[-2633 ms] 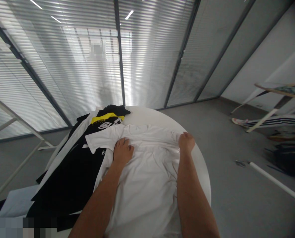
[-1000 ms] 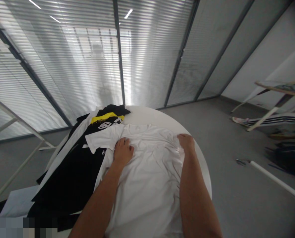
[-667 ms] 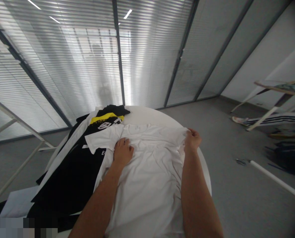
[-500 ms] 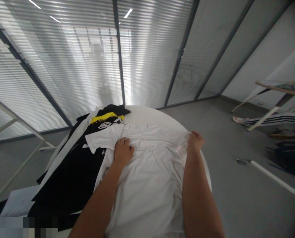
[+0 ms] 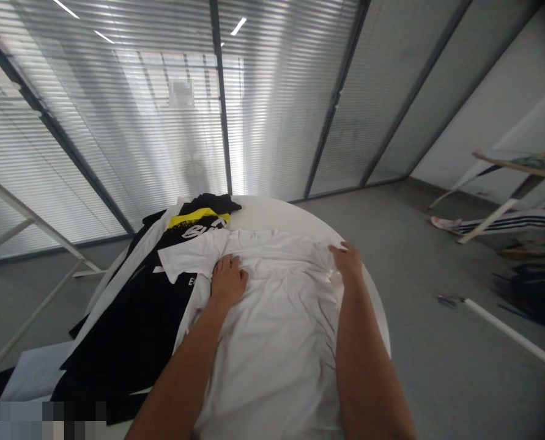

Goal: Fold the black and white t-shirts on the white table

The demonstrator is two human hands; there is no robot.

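Observation:
A white T-shirt [image 5: 276,324] lies spread over a round white table [image 5: 276,214], its left sleeve reaching over a black garment. My left hand [image 5: 227,282] rests flat on the shirt near that sleeve, fingers slightly curled and pressing the cloth down. My right hand [image 5: 347,263] lies on the shirt's right shoulder at the table's right edge, fingers closed on a bunch of the white cloth.
A black, white and yellow jersey [image 5: 162,287] covers the table's left side and hangs off it. Glass walls with blinds stand behind. On the grey floor to the right are a white pole [image 5: 506,333], dark bags [image 5: 533,293] and another table [image 5: 515,165].
My right hand drew the shirt's right shoulder out towards the table edge, then came back inward a little and settled on the cloth. My left hand has stayed in place.

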